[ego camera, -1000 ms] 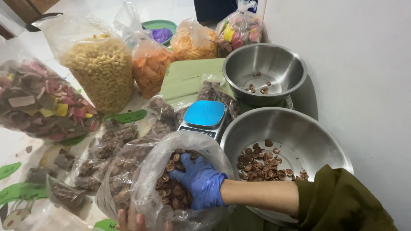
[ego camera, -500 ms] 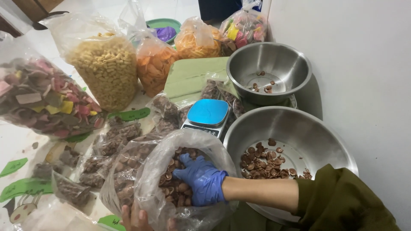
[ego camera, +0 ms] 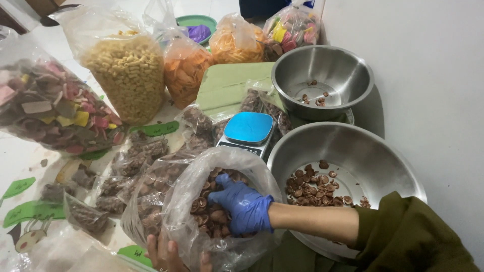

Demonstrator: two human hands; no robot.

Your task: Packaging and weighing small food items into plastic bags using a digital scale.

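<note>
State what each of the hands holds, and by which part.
Left hand grips the clear plastic bag from beneath. Gloved right hand is inside among brown snack pieces; its grasp cannot be told.

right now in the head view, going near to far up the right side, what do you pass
Gloved right hand in the clear bag of brown pieces → big steel bowl → blue scale → small steel bowl → bag of mixed coloured snacks

Floor mat (ego camera: 20,166) w/ green leaf print: snack bags (ego camera: 126,75), scale (ego camera: 247,130), 2 steel bowls (ego camera: 398,171).
</note>
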